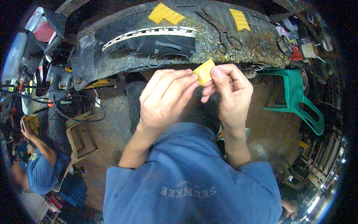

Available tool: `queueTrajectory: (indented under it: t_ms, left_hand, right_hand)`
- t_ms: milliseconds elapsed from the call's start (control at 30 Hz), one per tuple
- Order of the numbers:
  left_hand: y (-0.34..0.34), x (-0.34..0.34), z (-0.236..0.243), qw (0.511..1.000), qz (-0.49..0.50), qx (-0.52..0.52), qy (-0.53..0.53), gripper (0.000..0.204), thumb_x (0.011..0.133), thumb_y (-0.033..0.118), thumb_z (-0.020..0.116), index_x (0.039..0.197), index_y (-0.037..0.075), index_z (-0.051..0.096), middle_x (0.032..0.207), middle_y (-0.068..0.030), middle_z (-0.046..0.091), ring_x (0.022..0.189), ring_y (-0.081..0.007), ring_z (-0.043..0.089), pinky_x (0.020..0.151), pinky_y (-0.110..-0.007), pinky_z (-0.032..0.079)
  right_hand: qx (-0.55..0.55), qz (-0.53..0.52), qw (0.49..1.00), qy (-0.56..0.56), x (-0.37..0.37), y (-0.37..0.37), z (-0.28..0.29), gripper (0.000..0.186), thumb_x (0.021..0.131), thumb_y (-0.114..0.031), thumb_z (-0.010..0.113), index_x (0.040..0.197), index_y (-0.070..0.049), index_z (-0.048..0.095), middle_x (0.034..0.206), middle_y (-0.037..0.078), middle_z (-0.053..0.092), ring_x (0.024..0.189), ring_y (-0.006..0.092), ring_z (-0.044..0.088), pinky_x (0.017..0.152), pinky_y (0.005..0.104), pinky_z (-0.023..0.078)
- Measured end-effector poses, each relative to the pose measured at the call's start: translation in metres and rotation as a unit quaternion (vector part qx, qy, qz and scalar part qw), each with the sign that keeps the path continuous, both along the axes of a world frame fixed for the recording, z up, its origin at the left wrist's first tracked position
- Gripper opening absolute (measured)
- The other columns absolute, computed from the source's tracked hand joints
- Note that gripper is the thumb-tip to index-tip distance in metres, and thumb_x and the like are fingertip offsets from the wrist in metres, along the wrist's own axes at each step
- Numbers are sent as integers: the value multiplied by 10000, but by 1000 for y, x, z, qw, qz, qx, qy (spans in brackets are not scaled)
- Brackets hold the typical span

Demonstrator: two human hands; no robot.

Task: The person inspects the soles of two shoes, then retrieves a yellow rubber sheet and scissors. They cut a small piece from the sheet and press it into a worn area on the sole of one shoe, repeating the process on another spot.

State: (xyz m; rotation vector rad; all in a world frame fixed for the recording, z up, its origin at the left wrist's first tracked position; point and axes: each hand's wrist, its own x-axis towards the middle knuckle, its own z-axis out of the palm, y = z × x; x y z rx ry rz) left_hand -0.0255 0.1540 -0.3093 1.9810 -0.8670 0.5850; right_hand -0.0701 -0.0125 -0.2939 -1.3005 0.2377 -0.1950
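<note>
Dim overall, grainy in the darks. Long white light strip glares lower right. Brown floor hazy (whitish smear, right of centre). Fisheye rim bowed, corners black.

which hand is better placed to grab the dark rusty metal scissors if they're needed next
Probably the right hand: it is nearer the scissors, almost straight below them in this view. The left hand is farther off. Both hold the small flat yellow piece, so the left would keep it.

Green plastic chair stood right of the fingers | black cable looped left of them | co-worker in blue was farther left, behind them
</note>
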Motion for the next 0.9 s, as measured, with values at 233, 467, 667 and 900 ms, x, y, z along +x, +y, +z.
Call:
queueTrajectory:
  t_ms: [233, 467, 667, 900]
  left_hand:
    - [-1, -1, -1, 1000, -14, -9, 24, 193, 802, 4, 791, 976, 23, 709, 969, -112, 711, 859, -281, 688, 770, -371, 565]
    - [0, -2, -2, 991, -19, -83, 100, 188, 803, -7, 789, 983, 31, 751, 990, -116, 738, 881, -269, 706, 774, -358, 568]
    - [8, 2, 0, 998, -45, -40, 21, 279, 760, -7, 810, 1030, 56, 783, 1006, -100, 741, 885, -264, 703, 781, -355, 581]
    - [14, 8, -1, 996, -61, 21, -58, 411, 641, 38, 777, 1051, 52, 781, 990, -112, 717, 874, -277, 691, 784, -369, 592]
  right_hand:
    - [25, 12, 1000, 7, -4, -1, -2, 177, 1042, -135, 622, 1007, 36, 655, 798, 119, 709, 609, 139, 670, 548, 276, 581]
    - [30, 8, 999, -11, -2, -10, -3, 176, 1040, -140, 624, 996, 29, 645, 794, 121, 704, 591, 142, 657, 538, 277, 568]
    - [42, 30, 999, -14, 0, -11, -1, 178, 1033, -147, 637, 993, 26, 649, 799, 117, 698, 607, 137, 655, 531, 271, 559]
    - [23, 44, 999, 6, 0, -10, 4, 163, 1030, -130, 637, 999, 29, 654, 790, 107, 686, 620, 130, 649, 536, 270, 558]
